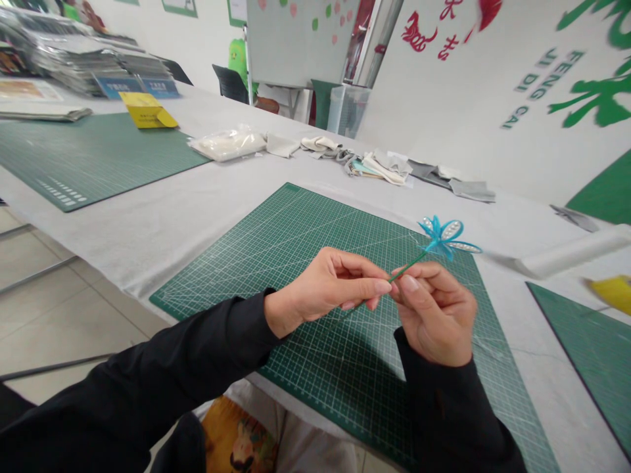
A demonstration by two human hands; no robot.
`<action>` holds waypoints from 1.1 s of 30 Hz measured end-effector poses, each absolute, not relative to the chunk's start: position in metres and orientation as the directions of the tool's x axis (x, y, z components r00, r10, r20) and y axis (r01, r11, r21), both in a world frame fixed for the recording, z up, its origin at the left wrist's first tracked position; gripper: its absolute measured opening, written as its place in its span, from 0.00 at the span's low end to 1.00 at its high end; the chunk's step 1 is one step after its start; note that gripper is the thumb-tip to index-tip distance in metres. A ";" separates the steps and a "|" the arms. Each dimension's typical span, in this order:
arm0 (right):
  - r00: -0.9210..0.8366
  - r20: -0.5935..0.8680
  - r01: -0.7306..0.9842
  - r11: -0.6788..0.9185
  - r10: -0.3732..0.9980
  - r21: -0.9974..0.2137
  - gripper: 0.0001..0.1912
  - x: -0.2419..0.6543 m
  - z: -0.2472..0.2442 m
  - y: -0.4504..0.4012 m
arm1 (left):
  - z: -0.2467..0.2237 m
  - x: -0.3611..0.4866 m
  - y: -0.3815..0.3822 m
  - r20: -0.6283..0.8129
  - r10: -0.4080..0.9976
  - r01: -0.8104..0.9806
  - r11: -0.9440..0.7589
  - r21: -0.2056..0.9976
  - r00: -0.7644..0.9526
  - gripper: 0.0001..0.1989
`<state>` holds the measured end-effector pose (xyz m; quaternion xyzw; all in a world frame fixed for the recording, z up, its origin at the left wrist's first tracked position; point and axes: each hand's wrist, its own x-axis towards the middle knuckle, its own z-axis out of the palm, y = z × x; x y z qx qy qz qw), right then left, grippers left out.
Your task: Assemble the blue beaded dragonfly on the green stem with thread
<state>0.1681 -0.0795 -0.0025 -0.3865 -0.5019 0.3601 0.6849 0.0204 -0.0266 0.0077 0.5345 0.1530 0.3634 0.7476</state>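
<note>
A blue artificial flower (444,238) with looped petals and pearl-like beads tops a thin green stem, held at a slant above the green cutting mat (246,243). My left hand (340,286) pinches the stem between thumb and fingers, and the stem's lower end pokes out beneath it. Right beside it, my right hand (434,312) also pinches the stem, just above the left fingertips and below the flower head. The fingertips of both hands nearly touch.
Another cutting mat (98,157) lies at left with a yellow card (148,110) on it. Behind are a plastic-wrapped white bundle (229,143) and fabric scraps (384,165). A third mat (591,355) is at right. Stacked plastic-wrapped packs (73,56) stand back left.
</note>
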 end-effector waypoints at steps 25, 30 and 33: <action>0.302 0.470 0.075 0.470 0.830 -0.879 0.02 0.170 -0.011 -0.078 | 0.004 0.027 -0.032 0.396 0.767 -0.384 -0.211 0.899 0.504 0.06; 0.303 0.491 0.057 0.499 0.817 -0.865 0.01 0.170 -0.013 -0.074 | 0.001 0.028 -0.034 0.464 0.772 -0.262 -0.384 0.885 0.434 0.05; 0.309 0.485 0.061 0.491 0.818 -0.869 0.01 0.171 -0.016 -0.074 | 0.002 0.028 -0.035 0.479 0.764 -0.192 -0.441 0.877 0.432 0.06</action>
